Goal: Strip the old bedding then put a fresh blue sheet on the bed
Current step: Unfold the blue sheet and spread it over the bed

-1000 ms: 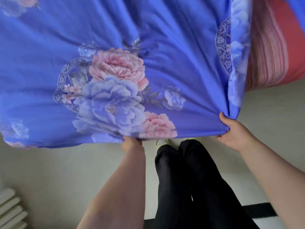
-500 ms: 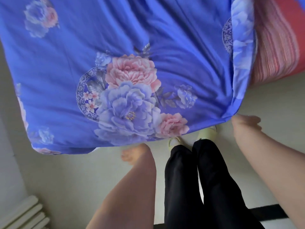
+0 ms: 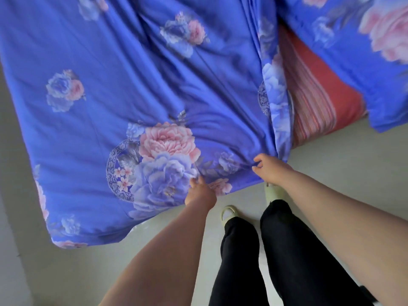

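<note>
1. At the bed's near edge, I see the blue floral sheet (image 3: 136, 89) spread over most of the bed, its hem hanging toward the floor (image 3: 66, 272) from nine o'clock to six.
2. My right hand (image 3: 270, 171) has its fingers curled around a bunched fold of the hem; creases fan out from that pinch toward twelve o'clock.
3. My left hand (image 3: 199, 192) grips the hem just beside the printed peony; its fingertips are hidden by the cloth.
4. At two o'clock the red striped mattress (image 3: 318, 100) lies bare between this sheet and more blue floral cloth (image 3: 353, 62).
5. Risk, as I judge it: a hard pull toward me would widen that bare strip and drag the hem onto the floor.
6. The slippers (image 3: 228, 213) stand just beside the drooping edge; a step forward could trap it.
</note>
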Demonstrator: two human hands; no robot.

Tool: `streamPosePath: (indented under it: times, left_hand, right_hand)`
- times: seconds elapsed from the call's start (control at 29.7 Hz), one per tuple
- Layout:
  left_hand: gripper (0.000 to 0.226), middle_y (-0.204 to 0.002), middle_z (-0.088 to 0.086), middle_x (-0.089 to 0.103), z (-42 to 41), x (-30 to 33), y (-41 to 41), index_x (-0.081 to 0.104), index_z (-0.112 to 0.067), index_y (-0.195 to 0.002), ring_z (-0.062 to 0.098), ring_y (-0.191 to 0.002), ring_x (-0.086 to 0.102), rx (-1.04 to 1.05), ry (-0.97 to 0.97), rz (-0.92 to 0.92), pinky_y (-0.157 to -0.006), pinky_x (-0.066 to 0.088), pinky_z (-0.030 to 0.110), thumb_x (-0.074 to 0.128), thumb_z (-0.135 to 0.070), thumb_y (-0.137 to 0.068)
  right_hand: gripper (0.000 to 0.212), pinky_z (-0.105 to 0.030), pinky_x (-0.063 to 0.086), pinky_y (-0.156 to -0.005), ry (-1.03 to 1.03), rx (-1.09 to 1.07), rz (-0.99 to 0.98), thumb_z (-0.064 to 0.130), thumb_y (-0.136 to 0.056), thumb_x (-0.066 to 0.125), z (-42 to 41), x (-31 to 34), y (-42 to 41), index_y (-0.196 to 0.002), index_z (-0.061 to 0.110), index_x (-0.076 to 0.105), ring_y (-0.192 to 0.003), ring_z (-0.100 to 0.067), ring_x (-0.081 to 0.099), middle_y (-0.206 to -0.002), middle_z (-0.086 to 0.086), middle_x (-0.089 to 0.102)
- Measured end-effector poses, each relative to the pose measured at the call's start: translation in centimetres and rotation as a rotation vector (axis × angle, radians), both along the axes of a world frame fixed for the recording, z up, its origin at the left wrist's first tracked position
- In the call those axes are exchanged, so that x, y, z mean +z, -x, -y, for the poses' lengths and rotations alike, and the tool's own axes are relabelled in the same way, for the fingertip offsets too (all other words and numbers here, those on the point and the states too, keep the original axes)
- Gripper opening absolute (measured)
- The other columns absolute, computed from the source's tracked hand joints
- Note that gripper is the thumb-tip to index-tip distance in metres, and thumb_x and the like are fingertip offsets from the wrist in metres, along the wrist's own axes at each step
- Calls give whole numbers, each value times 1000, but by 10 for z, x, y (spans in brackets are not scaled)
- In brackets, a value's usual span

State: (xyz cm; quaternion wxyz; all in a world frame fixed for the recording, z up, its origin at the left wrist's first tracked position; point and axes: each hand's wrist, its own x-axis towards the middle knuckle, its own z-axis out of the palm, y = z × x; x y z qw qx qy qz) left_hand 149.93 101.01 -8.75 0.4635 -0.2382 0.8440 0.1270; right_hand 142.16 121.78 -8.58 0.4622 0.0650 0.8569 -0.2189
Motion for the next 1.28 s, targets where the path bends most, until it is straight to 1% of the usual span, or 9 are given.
streamPosePath:
  times: [0.27,0.57,0.71,0.84,0.91,1.04,1.11,1.21,1.28]
  left_hand:
    - [47,-139,18,47,-106,72,127,33,-12,-138,34,-127,46,-70,-168,-127,-102,38,41,42,-29,-96]
    - [56,-110,5,58,-306,128,295,36,-11,-139,24,-100,60,336,-465,-297,-79,41,24,54,-39,-94]
    - [73,-119,4,54,-367,157,348,23,-15,-148,22,-108,55,564,-674,-224,-91,40,32,55,-49,-91]
    - [114,-149,-3,37,-389,164,372,13,-29,-151,20,-131,41,698,-749,-82,-100,36,41,59,-81,-61]
    - [141,-148,-11,36,-393,160,380,18,-32,-150,17,-133,38,773,-795,-51,-101,33,43,60,-93,-30]
    - [159,-140,-15,39,-398,150,389,32,-29,-145,12,-132,34,865,-760,-40,-108,25,45,55,-94,-2]
    - [154,-142,-15,33,-400,152,395,30,-22,-147,14,-140,26,895,-716,-52,-112,22,44,58,-94,-15]
    - [91,-151,-4,33,-403,147,407,33,-19,-146,16,-142,24,967,-709,-55,-113,20,42,53,-74,-76]
    - [99,-147,-3,39,-408,143,418,40,-21,-141,16,-139,29,973,-707,-18,-112,21,41,52,-83,-65]
  right_hand:
    - [12,-43,55,-81,200,-213,-133,20,-88,54,-108,83,127,-76,23,57,-80,-27,69,-94,-8,71]
    - [45,-47,37,-98,-153,-204,-1023,26,-79,56,-291,169,308,-122,10,57,-119,-42,47,-130,-23,51]
    - [102,-56,10,-113,-332,-273,-606,60,-72,68,-361,176,361,-150,18,17,-144,-37,8,-158,-17,8]
    - [130,-54,16,-112,-383,-257,-373,80,-62,61,-390,163,381,-151,10,-2,-141,-35,24,-154,-19,20]
    - [127,-48,32,-106,-268,-327,-358,81,-55,64,-389,151,389,-148,8,16,-132,-37,39,-147,-20,35]
    - [65,-35,42,-86,-19,-506,-342,57,-79,65,-385,138,393,-122,10,56,-114,-35,55,-127,-16,58]
    - [57,-34,39,-85,16,-626,-348,49,-86,62,-395,133,395,-124,7,55,-116,-35,54,-128,-16,57]
    - [65,-44,38,-100,-146,-586,-425,51,-87,57,-415,120,406,-132,7,43,-122,-41,45,-136,-22,46]
    - [70,-50,30,-106,-249,-486,-465,50,-86,55,-420,112,420,-140,11,34,-128,-43,34,-142,-22,33]
